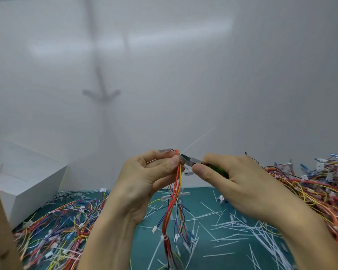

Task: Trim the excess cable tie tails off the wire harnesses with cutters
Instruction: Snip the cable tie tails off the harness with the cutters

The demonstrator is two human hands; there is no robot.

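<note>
Multicoloured wire harness (176, 193) dangles, white tie tail (199, 138) jutting up by cutters (189, 159).

Both bare forearms slanted up from the lower edge, and the hands were held close together. The left hand (144, 172) showed its thumb side, thumb and curled fingers pinching the wire harness (176, 184) near its top. The right hand (234, 178), back upward, was curled round the cutters (190, 160), with the thumb pointing left along the handle.
</note>
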